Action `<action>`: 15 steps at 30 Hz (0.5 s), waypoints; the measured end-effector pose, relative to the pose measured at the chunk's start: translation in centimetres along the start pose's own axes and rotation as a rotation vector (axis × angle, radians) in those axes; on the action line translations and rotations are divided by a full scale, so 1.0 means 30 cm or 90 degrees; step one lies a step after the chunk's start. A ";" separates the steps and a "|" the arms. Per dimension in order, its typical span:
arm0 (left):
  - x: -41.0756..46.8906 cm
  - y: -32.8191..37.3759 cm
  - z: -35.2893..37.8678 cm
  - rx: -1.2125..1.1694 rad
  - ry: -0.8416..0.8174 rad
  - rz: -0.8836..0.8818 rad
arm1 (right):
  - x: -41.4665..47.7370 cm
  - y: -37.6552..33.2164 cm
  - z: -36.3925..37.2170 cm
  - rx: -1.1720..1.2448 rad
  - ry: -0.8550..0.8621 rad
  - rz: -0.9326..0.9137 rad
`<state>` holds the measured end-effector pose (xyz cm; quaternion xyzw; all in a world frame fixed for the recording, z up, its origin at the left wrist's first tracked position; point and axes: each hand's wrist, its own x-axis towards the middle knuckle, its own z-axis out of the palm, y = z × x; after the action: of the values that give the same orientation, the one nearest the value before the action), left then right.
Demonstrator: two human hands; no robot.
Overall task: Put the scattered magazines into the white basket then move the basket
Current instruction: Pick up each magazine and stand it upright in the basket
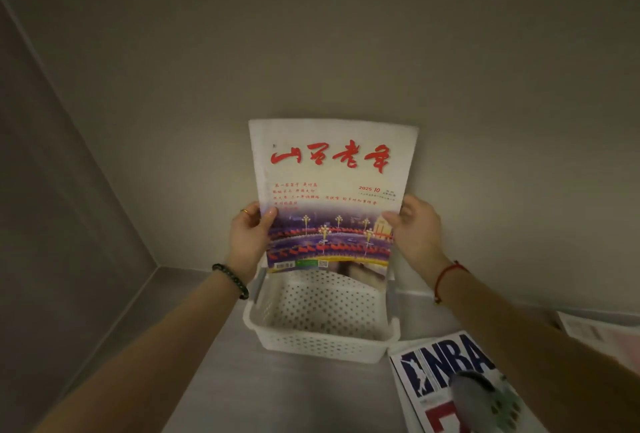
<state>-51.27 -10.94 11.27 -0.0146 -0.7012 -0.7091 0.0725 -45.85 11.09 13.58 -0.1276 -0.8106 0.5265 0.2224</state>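
A white magazine with red brush lettering (330, 186) stands upright over the far end of the white perforated basket (322, 346), its lower edge at the basket's back rim. My left hand (251, 235) grips its left edge, thumb on the cover. My right hand (414, 228) grips its right edge the same way. The basket sits on a steel counter near the back wall, and its perforated floor shows bare in front of the magazine. An NBA magazine (450, 373) lies flat on the counter to the basket's right.
Another pale magazine (595, 332) lies at the right edge, partly hidden by my right forearm. A grey blurred object (481, 398) covers part of the NBA magazine. Walls close the counter (294, 394) at the back and on the left.
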 end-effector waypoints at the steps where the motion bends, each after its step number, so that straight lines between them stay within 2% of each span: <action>1: 0.021 -0.029 0.005 0.027 0.004 -0.011 | 0.011 0.029 0.021 -0.001 0.003 0.012; 6: 0.060 -0.179 0.007 0.091 0.008 -0.086 | 0.032 0.186 0.083 -0.060 0.009 0.058; 9: 0.068 -0.244 0.005 0.103 0.062 -0.094 | 0.029 0.261 0.097 -0.127 -0.005 0.064; 12: 0.088 -0.269 0.006 0.101 0.117 -0.102 | 0.039 0.283 0.108 -0.105 0.019 0.068; 15: 0.109 -0.269 0.009 0.112 0.122 -0.095 | 0.056 0.283 0.117 -0.103 0.021 0.087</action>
<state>-55.52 -10.89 3.66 0.1115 -0.7497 -0.6464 0.0873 -49.27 12.52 5.02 -0.2088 -0.8360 0.4712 0.1881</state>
